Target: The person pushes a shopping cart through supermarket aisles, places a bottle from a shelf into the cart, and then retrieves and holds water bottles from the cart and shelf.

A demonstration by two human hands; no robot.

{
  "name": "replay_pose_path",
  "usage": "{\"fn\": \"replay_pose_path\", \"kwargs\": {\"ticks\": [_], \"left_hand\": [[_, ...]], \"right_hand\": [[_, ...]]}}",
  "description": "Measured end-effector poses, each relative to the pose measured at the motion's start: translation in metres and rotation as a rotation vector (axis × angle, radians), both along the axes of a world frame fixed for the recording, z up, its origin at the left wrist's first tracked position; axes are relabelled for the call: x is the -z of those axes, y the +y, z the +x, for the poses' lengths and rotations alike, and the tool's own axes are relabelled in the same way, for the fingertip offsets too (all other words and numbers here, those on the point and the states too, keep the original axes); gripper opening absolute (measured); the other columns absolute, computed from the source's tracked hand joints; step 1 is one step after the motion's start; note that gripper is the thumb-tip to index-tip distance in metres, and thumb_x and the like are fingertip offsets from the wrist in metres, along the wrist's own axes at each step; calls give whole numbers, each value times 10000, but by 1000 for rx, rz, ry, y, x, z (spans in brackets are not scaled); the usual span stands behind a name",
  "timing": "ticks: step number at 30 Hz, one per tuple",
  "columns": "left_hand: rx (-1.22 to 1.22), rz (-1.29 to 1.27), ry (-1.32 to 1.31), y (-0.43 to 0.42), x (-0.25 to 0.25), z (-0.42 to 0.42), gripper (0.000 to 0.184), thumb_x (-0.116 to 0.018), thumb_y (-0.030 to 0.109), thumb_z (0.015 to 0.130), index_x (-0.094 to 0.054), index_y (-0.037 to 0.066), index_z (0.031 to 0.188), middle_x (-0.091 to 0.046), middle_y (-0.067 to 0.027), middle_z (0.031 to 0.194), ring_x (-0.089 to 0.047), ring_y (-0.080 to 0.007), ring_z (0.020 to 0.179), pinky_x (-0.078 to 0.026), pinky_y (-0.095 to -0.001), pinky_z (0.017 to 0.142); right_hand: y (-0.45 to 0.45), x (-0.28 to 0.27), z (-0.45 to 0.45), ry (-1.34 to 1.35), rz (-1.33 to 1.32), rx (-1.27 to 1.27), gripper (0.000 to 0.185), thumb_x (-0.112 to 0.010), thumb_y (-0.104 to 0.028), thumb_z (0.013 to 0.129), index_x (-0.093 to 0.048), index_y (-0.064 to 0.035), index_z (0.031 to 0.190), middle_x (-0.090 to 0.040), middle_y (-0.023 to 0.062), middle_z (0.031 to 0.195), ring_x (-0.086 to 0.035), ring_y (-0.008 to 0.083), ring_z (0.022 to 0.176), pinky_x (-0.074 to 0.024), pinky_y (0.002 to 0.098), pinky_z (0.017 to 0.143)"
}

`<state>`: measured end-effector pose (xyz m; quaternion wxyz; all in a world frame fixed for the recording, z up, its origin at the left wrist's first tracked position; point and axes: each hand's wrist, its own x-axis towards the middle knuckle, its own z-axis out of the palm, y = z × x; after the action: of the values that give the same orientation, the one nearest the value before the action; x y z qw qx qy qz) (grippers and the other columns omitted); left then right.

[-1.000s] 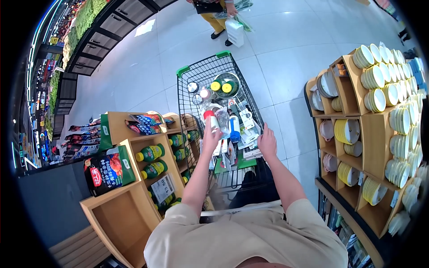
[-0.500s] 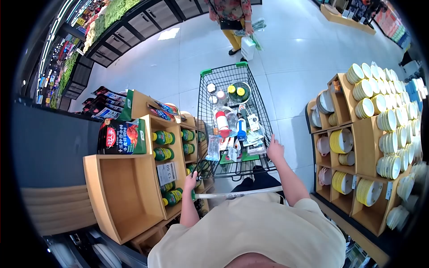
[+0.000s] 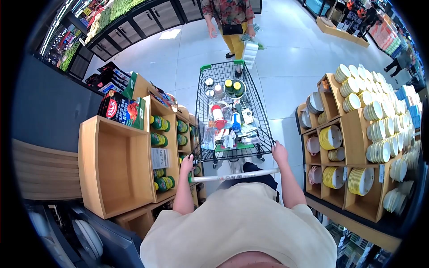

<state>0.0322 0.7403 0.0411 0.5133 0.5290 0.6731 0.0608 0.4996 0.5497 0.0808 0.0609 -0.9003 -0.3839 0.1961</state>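
My left hand [image 3: 187, 164] is closed around the left rear corner of a black wire shopping cart [image 3: 205, 68] with green corner pieces. At the opposite rear corner, my right hand [image 3: 279, 152] grips the cart's frame. A pale push bar [image 3: 232, 175] crosses between my forearms, close to my body. Inside the basket lie two dark bottles with yellow caps [image 3: 233, 87], a red-and-white bottle [image 3: 218, 116], a blue-and-white item [image 3: 236, 121], a clear plastic package [image 3: 208, 136] and several small packs.
Wooden shelves [image 3: 102, 167] with green bottles [image 3: 164, 183] and black packets [image 3: 119, 108] flank the cart's left. On the right stands a rack of stacked bowls and plates [image 3: 331, 136]. A person [image 3: 231, 24] carrying bags faces the cart's front; produce cabinets [image 3: 147, 24] line the back.
My right hand's outstretched index finger has folded onto the cart. The cart and I have moved slightly forward past the shelves. The person ahead has turned toward the cart.
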Motion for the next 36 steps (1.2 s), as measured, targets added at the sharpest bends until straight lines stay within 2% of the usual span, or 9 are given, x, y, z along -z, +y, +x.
{"fn": "replay_pose_path", "kwargs": {"ticks": [5, 8, 11, 14, 19, 25, 31, 36], "left_hand": [[6, 6, 39, -11, -1, 1, 401, -490, 367, 1029, -623, 8, 1144, -652, -123, 748, -649, -211, 518, -499, -332, 466], [-36, -39, 35, -20, -14, 6, 421, -494, 385, 1024, -627, 4, 1147, -675, -127, 818, -673, -219, 557, -532, -331, 512], [-71, -36, 0, -29, -4, 3, 441, -499, 396, 1019, -644, -8, 1124, -686, -143, 824, -689, -233, 580, -550, -342, 531], [-63, -58, 50, -40, -8, 5, 417, -519, 414, 1011, -632, 21, 1093, -668, -122, 829, -693, -231, 611, -575, -331, 532], [-71, -58, 79, -57, -3, 7, 436, -485, 403, 1027, -640, 5, 1120, -669, -123, 834, -690, -228, 600, -564, -319, 534], [-79, -30, 95, -77, 0, 3, 453, -506, 420, 1016, -650, -4, 1082, -674, -121, 814, -691, -219, 590, -566, -318, 521], [-108, -36, 82, -94, 5, 7, 471, -527, 422, 1003, -645, -31, 1058, -691, -150, 822, -703, -222, 621, -579, -332, 546], [-127, -15, 80, -110, 2, 18, 479, -542, 424, 996, -644, -39, 1059, -695, -164, 817, -703, -230, 620, -580, -338, 553]], "right_hand": [[-6, 4, 4, -50, -8, -38, 270, -526, -251, 936, -590, -45, 1099, -699, 198, 925, -692, 396, 849, -558, 508, 762], [-9, 3, 6, -40, -13, -18, 284, -516, -214, 931, -598, -38, 1138, -698, 223, 949, -681, 416, 865, -547, 535, 763], [-11, -3, 7, -35, -44, -36, 273, -489, -214, 944, -597, -36, 1120, -701, 221, 960, -685, 410, 872, -549, 533, 763], [-18, -2, 12, -33, -23, -62, 263, -477, -208, 950, -597, -35, 1108, -701, 225, 947, -683, 413, 873, -548, 531, 764], [-31, -7, 18, 5, -14, -75, 253, -440, -196, 973, -597, -35, 1088, -704, 228, 939, -678, 429, 872, -537, 537, 768], [-36, -3, 20, 5, -46, -72, 250, -427, -171, 972, -596, -32, 1095, -702, 241, 946, -676, 441, 888, -537, 535, 776], [-46, -6, 27, 5, -57, -82, 239, -445, -163, 962, -595, -32, 1095, -701, 245, 945, -677, 438, 894, -538, 539, 783], [-60, -10, 35, -23, -92, -80, 224, -458, -138, 938, -593, -43, 1090, -710, 216, 959, -692, 407, 904, -549, 512, 799]]}}
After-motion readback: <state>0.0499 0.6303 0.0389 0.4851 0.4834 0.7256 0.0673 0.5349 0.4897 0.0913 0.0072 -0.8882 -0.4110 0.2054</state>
